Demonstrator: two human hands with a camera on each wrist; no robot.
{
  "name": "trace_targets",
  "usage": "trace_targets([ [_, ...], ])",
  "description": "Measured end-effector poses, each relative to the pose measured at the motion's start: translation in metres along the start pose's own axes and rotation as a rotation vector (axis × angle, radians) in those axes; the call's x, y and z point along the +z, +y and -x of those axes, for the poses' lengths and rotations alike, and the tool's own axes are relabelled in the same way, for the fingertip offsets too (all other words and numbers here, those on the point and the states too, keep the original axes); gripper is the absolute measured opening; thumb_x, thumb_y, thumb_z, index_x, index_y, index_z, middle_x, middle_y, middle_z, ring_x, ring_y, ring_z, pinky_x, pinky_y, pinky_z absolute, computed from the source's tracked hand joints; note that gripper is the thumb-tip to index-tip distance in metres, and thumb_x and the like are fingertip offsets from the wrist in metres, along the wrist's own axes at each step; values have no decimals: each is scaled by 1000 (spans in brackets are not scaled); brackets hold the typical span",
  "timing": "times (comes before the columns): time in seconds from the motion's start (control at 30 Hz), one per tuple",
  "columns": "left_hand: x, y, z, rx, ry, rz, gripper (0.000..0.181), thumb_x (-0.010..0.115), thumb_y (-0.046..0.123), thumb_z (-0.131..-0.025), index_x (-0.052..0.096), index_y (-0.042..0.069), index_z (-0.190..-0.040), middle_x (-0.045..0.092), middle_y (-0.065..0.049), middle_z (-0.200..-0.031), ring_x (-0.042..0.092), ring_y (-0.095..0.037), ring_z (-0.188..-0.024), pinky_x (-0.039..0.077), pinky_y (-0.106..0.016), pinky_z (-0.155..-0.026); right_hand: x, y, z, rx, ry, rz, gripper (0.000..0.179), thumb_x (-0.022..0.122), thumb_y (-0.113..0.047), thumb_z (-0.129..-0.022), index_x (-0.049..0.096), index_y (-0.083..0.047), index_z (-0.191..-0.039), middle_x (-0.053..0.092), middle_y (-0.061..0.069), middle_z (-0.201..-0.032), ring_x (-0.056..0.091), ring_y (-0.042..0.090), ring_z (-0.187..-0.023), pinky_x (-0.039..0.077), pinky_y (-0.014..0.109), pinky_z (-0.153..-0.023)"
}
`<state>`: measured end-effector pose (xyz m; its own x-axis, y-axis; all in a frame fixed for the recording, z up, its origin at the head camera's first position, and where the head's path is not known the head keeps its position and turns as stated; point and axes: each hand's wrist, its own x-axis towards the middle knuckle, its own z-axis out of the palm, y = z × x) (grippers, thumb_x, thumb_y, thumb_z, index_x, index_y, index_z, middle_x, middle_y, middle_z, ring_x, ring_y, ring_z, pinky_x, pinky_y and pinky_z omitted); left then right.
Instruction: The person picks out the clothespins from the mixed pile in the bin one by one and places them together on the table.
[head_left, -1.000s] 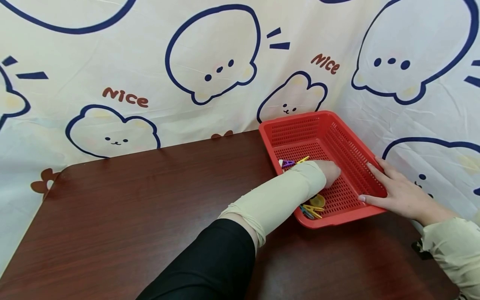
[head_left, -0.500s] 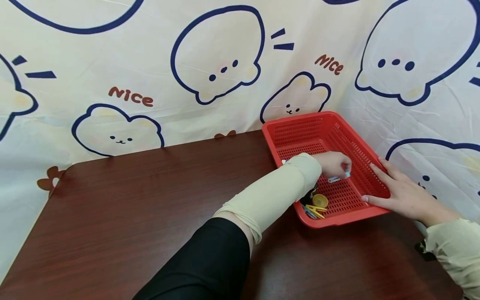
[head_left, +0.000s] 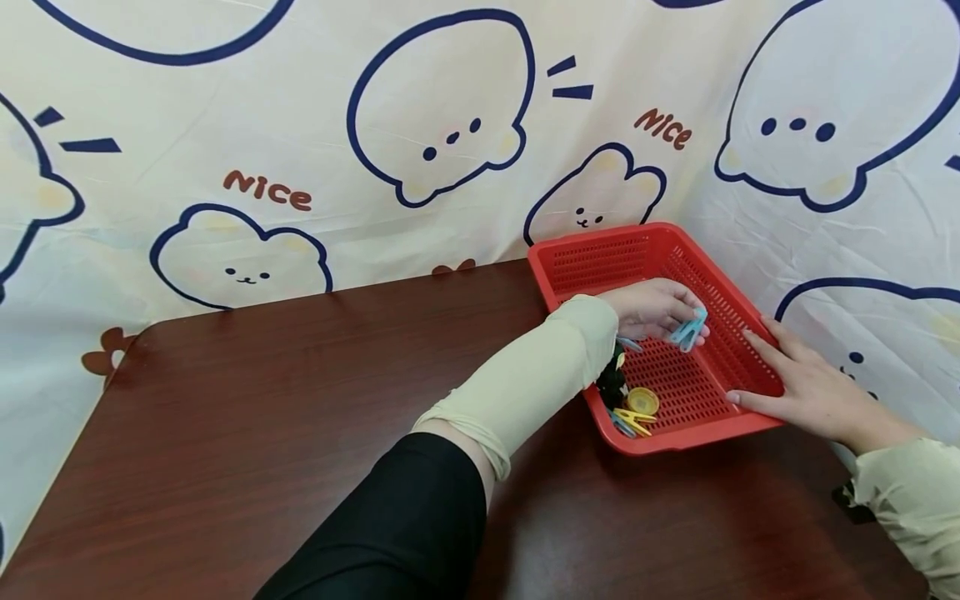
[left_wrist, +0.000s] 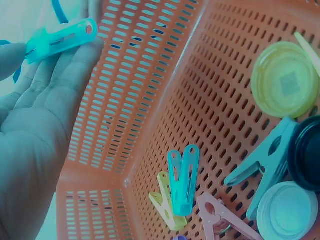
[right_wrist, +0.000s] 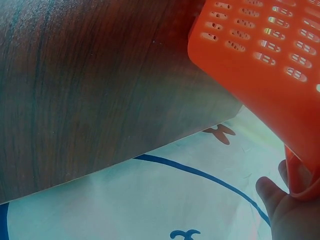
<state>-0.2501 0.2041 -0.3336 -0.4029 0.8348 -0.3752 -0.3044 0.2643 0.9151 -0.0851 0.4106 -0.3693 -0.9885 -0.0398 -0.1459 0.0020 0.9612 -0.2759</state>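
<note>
My left hand (head_left: pixel 652 307) is over the red basket (head_left: pixel 652 446), pinching a light blue clothespin (head_left: pixel 688 330) between thumb and fingers. Close up in the left wrist view, that clothespin (left_wrist: pixel 67 40) lies across the fingers, above the basket floor. My right hand (head_left: pixel 821 393) rests on the basket's near right corner, fingers and thumb spread straight over the rim. Part of it, the right hand (right_wrist: pixel 295 215), shows at the rim in the right wrist view. Below the left hand lie a blue clothespin (left_wrist: pixel 183 180), a yellow clothespin (left_wrist: pixel 167 205) and a pink clothespin (left_wrist: pixel 220 215).
The basket also holds a round yellow lid (left_wrist: pixel 285 80), a grey-blue clothespin (left_wrist: pixel 265 162), a white cap (left_wrist: pixel 286 210) and a black round item (left_wrist: pixel 307 152). It stands on a dark wooden table (head_left: pixel 300 433), near a printed cloth (head_left: pixel 435 242).
The left hand has come up from the basket floor with the light blue clothespin, which now shows clearly. The right hand stays at the rim; the head view has shifted slightly.
</note>
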Motion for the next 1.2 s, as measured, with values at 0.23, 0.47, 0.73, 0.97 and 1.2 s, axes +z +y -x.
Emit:
trace_targets([
  [0.23,-12,5,11,29,17,89,20,50,6,-109,60,-6,-122,73,-18,-104,73,-31,-99,57,-42,-91,0,-1,-3,0,-2,-8,114,74,-61,-85,19,5,-160,6,35,-163,30,64,-127,51,73,-82],
  [0.47,-26,11,27,100,-2,196,26,48,7,-110,59,-6,-130,68,-24,-126,60,-38,-127,50,-44,-102,4,1,-4,-3,-15,-23,116,72,-63,-86,14,3,-162,5,34,-163,30,62,-127,53,71,-79],
  [0.73,-52,10,52,210,46,297,33,49,6,-109,55,-6,-140,62,-26,-135,56,-40,-131,48,-43,-104,6,5,-1,0,-33,-20,125,73,-60,-87,-4,6,-160,1,35,-164,21,61,-137,42,79,-89],
  [0.97,-79,0,79,269,133,347,32,51,6,-108,57,-6,-138,63,-26,-134,58,-40,-129,48,-45,-104,5,3,1,-21,-34,10,123,70,-60,-89,-5,9,-158,-3,36,-164,17,61,-142,34,81,-96],
  [1.2,-105,-13,106,301,210,380,27,52,7,-108,60,-4,-132,64,-26,-132,69,-33,-109,48,-46,-102,3,1,-1,2,-15,51,124,68,-63,-90,-4,13,-157,-2,39,-162,23,65,-136,34,81,-96],
])
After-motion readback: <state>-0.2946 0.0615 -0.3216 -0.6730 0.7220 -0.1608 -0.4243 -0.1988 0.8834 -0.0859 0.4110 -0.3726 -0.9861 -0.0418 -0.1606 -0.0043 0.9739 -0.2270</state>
